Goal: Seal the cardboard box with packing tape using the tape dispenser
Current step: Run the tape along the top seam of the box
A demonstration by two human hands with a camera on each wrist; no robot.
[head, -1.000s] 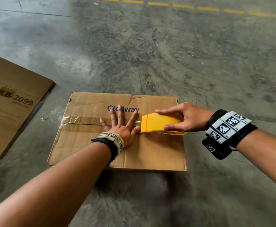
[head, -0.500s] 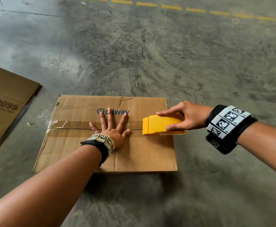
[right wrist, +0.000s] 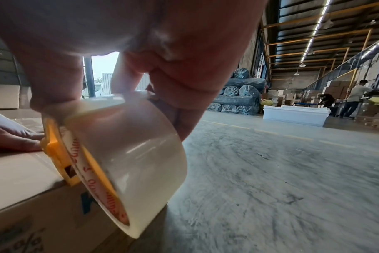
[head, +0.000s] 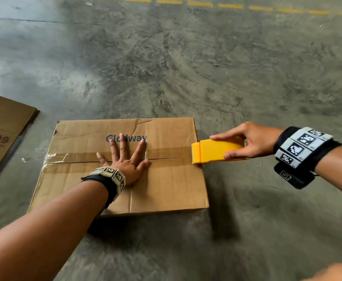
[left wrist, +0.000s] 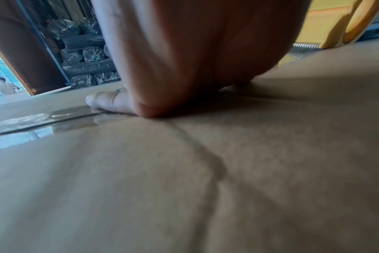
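A brown cardboard box printed "Glodway" lies on the concrete floor. A strip of clear packing tape runs along its centre seam from the left edge to the right edge. My left hand presses flat on the seam with fingers spread; the left wrist view shows its palm on the cardboard. My right hand grips the yellow tape dispenser, whose toothed end sits at the box's right edge. In the right wrist view the clear tape roll hangs past the box side.
A flattened carton lies on the floor to the left. A dashed yellow line crosses the far floor. Wrapped bales, white trays and people at a bench stand far off. Bare concrete surrounds the box.
My right hand has drawn the dispenser rightward along the seam to the box's right edge, laying tape behind it. My left hand has stayed pressed flat on the lid.
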